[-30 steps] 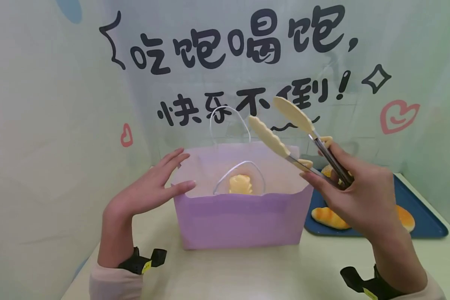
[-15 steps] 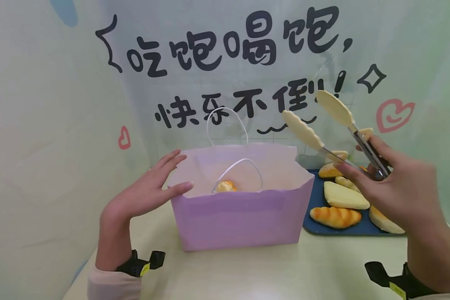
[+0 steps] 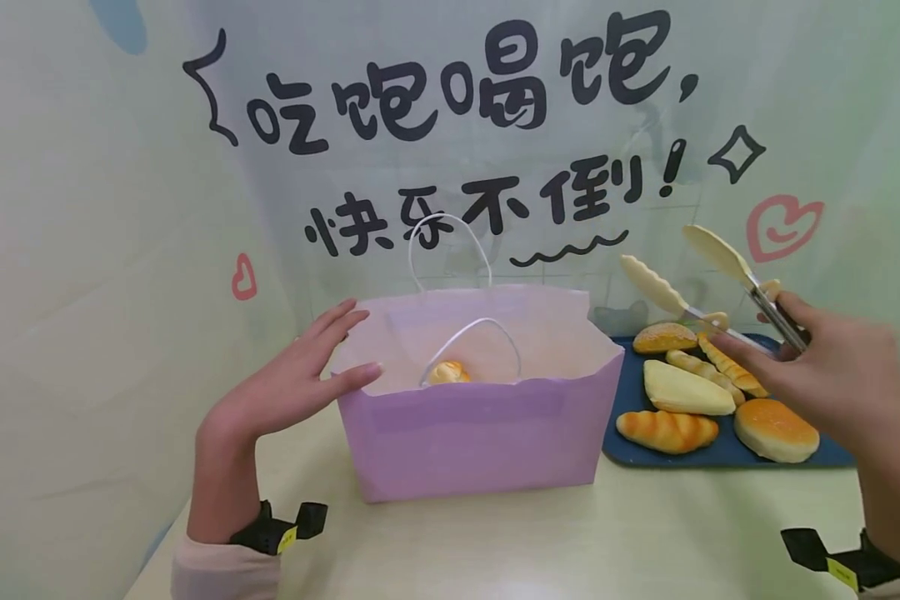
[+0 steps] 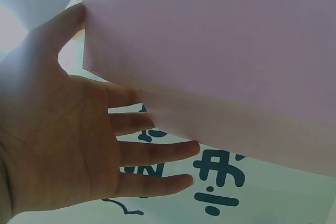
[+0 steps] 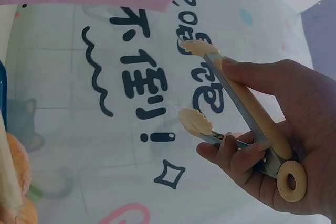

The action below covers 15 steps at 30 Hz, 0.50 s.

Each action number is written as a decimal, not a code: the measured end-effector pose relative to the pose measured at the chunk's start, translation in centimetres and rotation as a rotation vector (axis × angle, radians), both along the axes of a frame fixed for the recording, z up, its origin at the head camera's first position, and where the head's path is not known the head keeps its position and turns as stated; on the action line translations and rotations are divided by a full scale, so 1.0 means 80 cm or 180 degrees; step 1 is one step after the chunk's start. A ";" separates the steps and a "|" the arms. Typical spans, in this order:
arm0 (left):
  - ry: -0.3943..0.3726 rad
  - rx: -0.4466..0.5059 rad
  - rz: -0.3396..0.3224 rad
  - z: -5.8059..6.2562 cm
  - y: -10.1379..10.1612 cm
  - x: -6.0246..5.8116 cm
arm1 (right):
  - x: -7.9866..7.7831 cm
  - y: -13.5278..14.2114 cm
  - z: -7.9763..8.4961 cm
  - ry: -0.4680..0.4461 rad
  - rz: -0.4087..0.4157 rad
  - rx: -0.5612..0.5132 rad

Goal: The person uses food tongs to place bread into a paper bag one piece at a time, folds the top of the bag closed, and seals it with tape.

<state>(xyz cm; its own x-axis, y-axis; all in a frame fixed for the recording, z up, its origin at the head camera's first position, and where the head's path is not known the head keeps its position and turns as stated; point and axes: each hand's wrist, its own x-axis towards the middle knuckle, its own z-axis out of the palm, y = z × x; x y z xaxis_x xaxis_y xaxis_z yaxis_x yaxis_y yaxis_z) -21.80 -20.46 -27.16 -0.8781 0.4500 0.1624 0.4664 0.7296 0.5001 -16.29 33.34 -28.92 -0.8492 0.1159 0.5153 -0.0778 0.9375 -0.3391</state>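
Note:
A purple paper bag (image 3: 472, 437) with white string handles stands upright and open-topped on the table. Inside it, the top of a golden bread roll (image 3: 448, 372) shows; the rest is hidden. At the bag's left edge is my left hand (image 3: 288, 387), its fingers straight and thumb touching the rim; the left wrist view shows the palm (image 4: 68, 140) against the paper. My right hand (image 3: 832, 367) grips a pair of tongs (image 5: 252, 114) with cream tips and metal arms. The tongs' tips are spread with nothing between them, above the blue tray (image 3: 720, 457) of breads.
On the tray lie a croissant-like bread (image 3: 667, 432), a round bun (image 3: 776, 429), a pale wedge-shaped bread (image 3: 686, 387), a sesame-topped bun (image 3: 664, 337) and twisted breads (image 3: 705, 372). A printed wall sheet (image 3: 450, 108) hangs close behind the bag and tray.
My right hand has carried the tongs from above the bag rightward and down toward the tray. The bread in the bag has dropped or rolled slightly left. My left hand stays at the bag.

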 end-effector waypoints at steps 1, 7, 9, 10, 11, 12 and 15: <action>-0.0001 0.0004 -0.0008 0.000 0.001 0.000 | -0.002 0.004 -0.004 -0.0076 0.0010 0.0040; 0.0023 0.0015 -0.0022 -0.001 -0.002 -0.002 | -0.013 0.021 -0.035 -0.0327 0.0147 0.0323; 0.0025 0.0010 -0.0030 -0.001 -0.002 -0.003 | -0.014 0.027 -0.046 -0.0449 0.0190 0.0435; 0.0026 0.0010 -0.0034 -0.001 -0.001 -0.003 | -0.014 0.030 -0.052 -0.0524 0.0207 0.0469; 0.0028 0.0010 -0.0034 -0.002 -0.001 -0.004 | -0.014 0.033 -0.057 -0.0610 0.0225 0.0516; 0.0025 0.0018 -0.0036 -0.002 -0.001 -0.004 | -0.014 0.035 -0.061 -0.0682 0.0244 0.0563; 0.0011 0.0041 -0.0024 -0.003 -0.003 -0.004 | -0.015 0.043 -0.073 -0.0879 0.0297 0.0728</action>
<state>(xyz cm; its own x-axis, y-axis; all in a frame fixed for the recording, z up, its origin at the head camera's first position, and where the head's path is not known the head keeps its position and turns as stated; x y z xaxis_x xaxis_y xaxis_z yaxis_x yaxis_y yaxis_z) -22.12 -20.70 -27.42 -0.8741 0.4544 0.1714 0.4737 0.7195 0.5078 -17.46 36.78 -34.73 -0.9613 -0.0601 0.2687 -0.1013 0.9847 -0.1419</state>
